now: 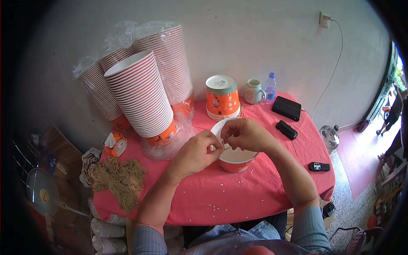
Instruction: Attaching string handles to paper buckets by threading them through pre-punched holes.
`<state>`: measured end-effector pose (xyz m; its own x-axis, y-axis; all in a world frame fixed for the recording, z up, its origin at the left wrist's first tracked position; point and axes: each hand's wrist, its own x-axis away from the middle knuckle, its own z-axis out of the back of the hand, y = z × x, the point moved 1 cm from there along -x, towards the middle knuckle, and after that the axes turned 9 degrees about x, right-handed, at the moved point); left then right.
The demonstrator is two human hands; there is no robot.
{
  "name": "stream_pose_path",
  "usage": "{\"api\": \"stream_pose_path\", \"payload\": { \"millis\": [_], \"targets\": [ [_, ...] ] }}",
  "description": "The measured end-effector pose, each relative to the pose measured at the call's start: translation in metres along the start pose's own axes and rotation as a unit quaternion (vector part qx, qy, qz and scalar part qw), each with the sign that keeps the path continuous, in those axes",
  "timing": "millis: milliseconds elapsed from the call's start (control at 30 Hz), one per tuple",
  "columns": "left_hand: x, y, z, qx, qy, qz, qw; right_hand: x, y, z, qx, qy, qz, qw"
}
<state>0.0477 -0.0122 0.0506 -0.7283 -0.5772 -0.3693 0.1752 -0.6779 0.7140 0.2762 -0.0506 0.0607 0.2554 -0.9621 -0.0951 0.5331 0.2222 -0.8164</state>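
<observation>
A white-lined paper bucket [239, 161] with an orange outside stands upright in front of me, mouth up. Over its near-left rim, my left hand [197, 153] is closed with thumb and fingertips in a pinch. My right hand [246, 134] reaches over the mouth, fingers curled and pinched close to the left fingertips. Between them shows a short bit of thin cord [228, 148]; its ends are hidden by the fingers. A tangled heap of tan cords [117, 178] lies to the left of my left forearm.
Tall nested bucket stacks [138, 93], some in clear plastic, lean at the left. Upturned buckets [222, 97], a mug [253, 92], a water bottle [270, 87], a black case [286, 108], a black device [287, 130] and a remote [319, 166] are on the red tablecloth [272, 191].
</observation>
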Motion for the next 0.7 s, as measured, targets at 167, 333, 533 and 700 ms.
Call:
{"api": "stream_pose_path", "payload": {
  "millis": [167,333,533,700],
  "targets": [
    [-0.001,-0.006,0.008,0.18,-0.007,0.126,0.976,0.0,-0.007,0.0,0.025,-0.025,-0.014,0.999],
    [-0.006,0.0,0.009,0.205,-0.005,0.15,0.967,-0.004,0.005,-0.003,0.023,-0.02,0.001,1.0],
    [-0.006,-0.001,0.011,0.17,0.011,0.152,0.974,-0.004,0.004,-0.006,0.025,-0.027,0.012,0.999],
    [-0.006,-0.01,0.006,0.182,0.017,0.155,0.971,-0.005,0.009,-0.008,0.039,-0.029,0.012,0.999]
  ]
}}
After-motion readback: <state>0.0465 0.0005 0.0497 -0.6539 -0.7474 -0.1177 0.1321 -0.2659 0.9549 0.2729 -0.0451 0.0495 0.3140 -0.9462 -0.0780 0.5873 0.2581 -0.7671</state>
